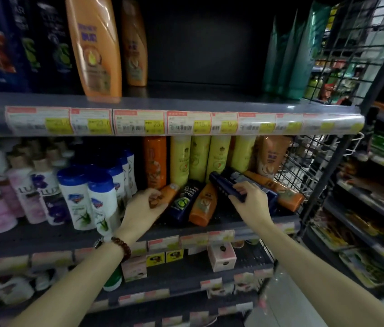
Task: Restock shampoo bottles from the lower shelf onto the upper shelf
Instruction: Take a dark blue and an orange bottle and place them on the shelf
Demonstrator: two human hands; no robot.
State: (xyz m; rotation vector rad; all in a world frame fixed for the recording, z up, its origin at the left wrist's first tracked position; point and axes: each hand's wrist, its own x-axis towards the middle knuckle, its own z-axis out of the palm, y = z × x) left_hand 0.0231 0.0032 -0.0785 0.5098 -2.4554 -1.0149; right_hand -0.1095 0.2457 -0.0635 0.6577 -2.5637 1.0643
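Observation:
On the lower shelf (245,228) several shampoo bottles lie on their sides. My right hand (248,199) grips a dark blue bottle (224,182) lying across the pile. My left hand (145,205) closes around a small orange bottle (169,192) at the left of the pile. Between the hands lie a dark CLEAR bottle (182,204) and an orange bottle (204,206). The upper shelf (186,102) holds two upright orange bottles (95,48) at the left, with a dark gap in its middle.
Yellow bottles (200,156) and an orange bottle (154,161) stand behind the pile. White blue-capped bottles (77,197) and pink LUX bottles (25,192) stand left. Green tubes (297,55) fill the upper shelf's right end. A wire rack (304,166) borders the shelf on the right.

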